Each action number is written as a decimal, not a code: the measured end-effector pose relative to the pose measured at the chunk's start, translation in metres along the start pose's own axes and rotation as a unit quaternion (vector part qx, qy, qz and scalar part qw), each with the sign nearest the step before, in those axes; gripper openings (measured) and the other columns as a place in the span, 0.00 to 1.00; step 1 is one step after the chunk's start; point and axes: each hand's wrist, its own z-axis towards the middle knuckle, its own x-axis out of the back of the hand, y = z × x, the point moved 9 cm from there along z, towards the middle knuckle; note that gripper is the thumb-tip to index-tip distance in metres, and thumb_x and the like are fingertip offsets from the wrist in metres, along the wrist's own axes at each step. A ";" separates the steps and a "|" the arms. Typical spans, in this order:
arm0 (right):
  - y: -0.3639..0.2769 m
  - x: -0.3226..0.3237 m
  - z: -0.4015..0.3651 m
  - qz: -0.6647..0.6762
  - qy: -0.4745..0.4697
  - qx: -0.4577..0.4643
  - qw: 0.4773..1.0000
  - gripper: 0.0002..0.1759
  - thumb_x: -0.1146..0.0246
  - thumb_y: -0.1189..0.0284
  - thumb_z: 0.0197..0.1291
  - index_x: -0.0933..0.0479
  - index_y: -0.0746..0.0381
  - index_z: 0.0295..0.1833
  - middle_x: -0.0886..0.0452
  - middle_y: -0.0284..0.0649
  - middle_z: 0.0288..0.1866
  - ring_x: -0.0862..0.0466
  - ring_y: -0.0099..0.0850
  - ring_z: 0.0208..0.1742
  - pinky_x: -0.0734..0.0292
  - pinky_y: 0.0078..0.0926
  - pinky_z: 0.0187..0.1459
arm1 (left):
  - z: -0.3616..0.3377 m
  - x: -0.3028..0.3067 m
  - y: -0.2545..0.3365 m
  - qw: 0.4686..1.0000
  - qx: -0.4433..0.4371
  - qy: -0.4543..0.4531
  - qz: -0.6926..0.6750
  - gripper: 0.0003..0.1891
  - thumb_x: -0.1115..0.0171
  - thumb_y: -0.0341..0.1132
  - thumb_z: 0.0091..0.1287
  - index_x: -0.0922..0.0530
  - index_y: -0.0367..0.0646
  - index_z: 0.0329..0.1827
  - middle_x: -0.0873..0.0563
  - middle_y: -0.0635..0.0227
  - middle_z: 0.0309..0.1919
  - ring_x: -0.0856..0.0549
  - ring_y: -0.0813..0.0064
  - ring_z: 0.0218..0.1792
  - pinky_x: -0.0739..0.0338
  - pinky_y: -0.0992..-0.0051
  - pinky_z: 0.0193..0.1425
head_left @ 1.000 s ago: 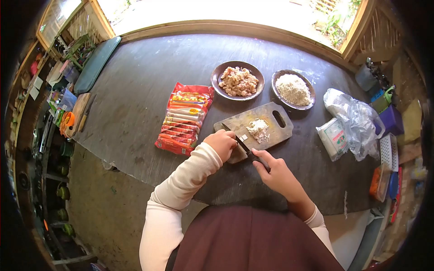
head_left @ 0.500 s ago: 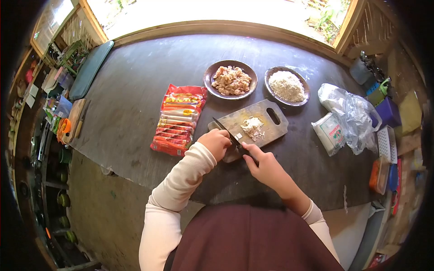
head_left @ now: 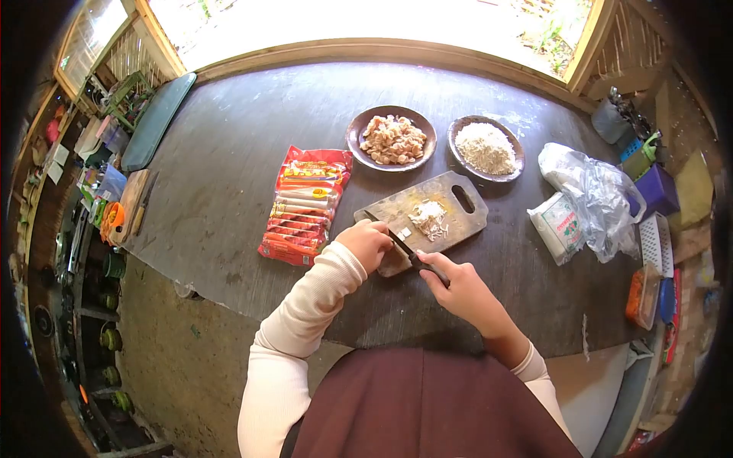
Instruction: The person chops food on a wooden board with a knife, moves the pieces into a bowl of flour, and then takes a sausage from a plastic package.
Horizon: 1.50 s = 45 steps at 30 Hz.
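Note:
My right hand (head_left: pixel 452 281) is wrapped round the black handle of a knife (head_left: pixel 403 247), whose blade reaches up and left to my left hand. My left hand (head_left: pixel 366 243) is closed at the left end of the wooden cutting board (head_left: pixel 469 223); what its fingers press on is hidden. A small heap of pale chopped pieces (head_left: pixel 430 219) lies mid-board, with a few white bits beside the blade. Left of the board lies a red packet of sausages (head_left: pixel 304 204). Behind stand a bowl of pinkish meat pieces (head_left: pixel 392 140) and a bowl of white flour-like powder (head_left: pixel 485 148).
On the right lie a clear plastic bag (head_left: pixel 592 195) and a white packet (head_left: pixel 558 227), near a grater (head_left: pixel 657 244) and an orange-filled container (head_left: pixel 644 296). At the left edge are a green board (head_left: pixel 159 122) and a wooden board with a knife (head_left: pixel 131 204).
The knife and my right hand have shifted slightly right and down, and the handle sits lower. My left hand stays at the board's left end. The whole view has moved a little.

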 end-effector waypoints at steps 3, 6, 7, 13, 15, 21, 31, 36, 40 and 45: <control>-0.001 0.000 0.000 -0.004 0.002 0.006 1.000 0.16 0.39 0.75 0.60 0.26 0.61 0.55 0.35 0.44 0.15 0.40 0.24 0.16 0.36 0.23 0.22 | -0.001 -0.001 -0.002 1.000 -0.001 0.007 -0.005 0.08 0.40 0.27 0.52 0.16 0.41 0.34 0.18 0.62 0.36 0.20 0.59 0.43 0.25 0.67 0.51; 0.000 -0.001 0.000 0.001 0.001 0.002 1.000 0.16 0.39 0.75 0.60 0.26 0.61 0.55 0.35 0.45 0.15 0.39 0.25 0.16 0.35 0.23 0.22 | 0.000 -0.003 -0.003 1.000 -0.008 0.008 -0.011 0.08 0.40 0.27 0.52 0.16 0.41 0.34 0.18 0.63 0.36 0.20 0.59 0.43 0.25 0.67 0.51; -0.001 -0.002 0.000 0.001 0.001 0.002 1.000 0.16 0.39 0.75 0.60 0.26 0.61 0.55 0.35 0.45 0.15 0.39 0.25 0.16 0.35 0.23 0.22 | 0.000 -0.002 -0.003 1.000 -0.003 0.008 -0.013 0.08 0.40 0.27 0.52 0.16 0.41 0.34 0.18 0.63 0.36 0.20 0.59 0.43 0.25 0.67 0.51; 0.004 -0.015 0.010 -0.052 0.020 0.038 0.998 0.16 0.39 0.74 0.59 0.26 0.59 0.54 0.23 0.55 0.23 0.20 0.50 0.24 0.27 0.35 0.26 | 0.000 -0.002 -0.002 1.000 -0.003 0.003 -0.007 0.08 0.39 0.27 0.52 0.16 0.41 0.34 0.17 0.62 0.36 0.19 0.58 0.43 0.25 0.67 0.51; 0.006 -0.015 0.012 -0.022 0.014 0.008 1.000 0.16 0.39 0.74 0.60 0.27 0.59 0.54 0.24 0.54 0.22 0.21 0.49 0.22 0.28 0.34 0.25 | -0.001 -0.002 -0.004 1.000 0.002 0.001 -0.006 0.08 0.39 0.27 0.52 0.16 0.41 0.34 0.17 0.62 0.36 0.19 0.58 0.43 0.25 0.67 0.51; 0.001 -0.006 0.007 -0.001 0.020 -0.003 1.000 0.15 0.40 0.74 0.60 0.27 0.60 0.54 0.25 0.53 0.20 0.22 0.43 0.19 0.29 0.30 0.24 | 0.001 -0.001 -0.003 1.000 -0.014 0.010 -0.003 0.08 0.39 0.27 0.52 0.16 0.41 0.34 0.17 0.63 0.36 0.20 0.59 0.43 0.25 0.67 0.51; 0.001 -0.006 0.002 0.000 -0.006 -0.020 1.000 0.14 0.40 0.75 0.60 0.26 0.62 0.53 0.24 0.54 0.21 0.22 0.47 0.20 0.28 0.31 0.25 | 0.001 0.001 -0.004 1.000 0.003 0.014 -0.014 0.08 0.41 0.27 0.53 0.16 0.44 0.34 0.18 0.64 0.35 0.20 0.59 0.43 0.25 0.67 0.51; -0.003 -0.005 0.001 -0.004 0.004 0.005 1.000 0.15 0.39 0.75 0.60 0.27 0.61 0.53 0.24 0.55 0.22 0.21 0.49 0.22 0.27 0.33 0.26 | 0.001 0.001 -0.005 1.000 0.008 0.010 -0.012 0.08 0.42 0.28 0.55 0.15 0.45 0.33 0.19 0.65 0.35 0.20 0.60 0.43 0.25 0.68 0.51; -0.001 -0.007 0.001 -0.016 -0.013 -0.019 1.000 0.15 0.39 0.76 0.59 0.27 0.61 0.53 0.23 0.55 0.23 0.20 0.50 0.24 0.27 0.34 0.26 | 0.000 -0.001 -0.007 1.000 0.013 0.007 -0.014 0.07 0.42 0.28 0.55 0.15 0.44 0.33 0.19 0.65 0.35 0.20 0.60 0.44 0.25 0.68 0.51; 0.002 -0.012 0.006 -0.034 0.009 0.012 0.999 0.15 0.40 0.75 0.60 0.27 0.60 0.53 0.22 0.56 0.24 0.19 0.52 0.27 0.26 0.37 0.28 | 0.001 -0.003 -0.006 1.000 0.008 0.008 -0.002 0.08 0.42 0.28 0.54 0.15 0.44 0.33 0.19 0.65 0.35 0.20 0.61 0.43 0.25 0.68 0.51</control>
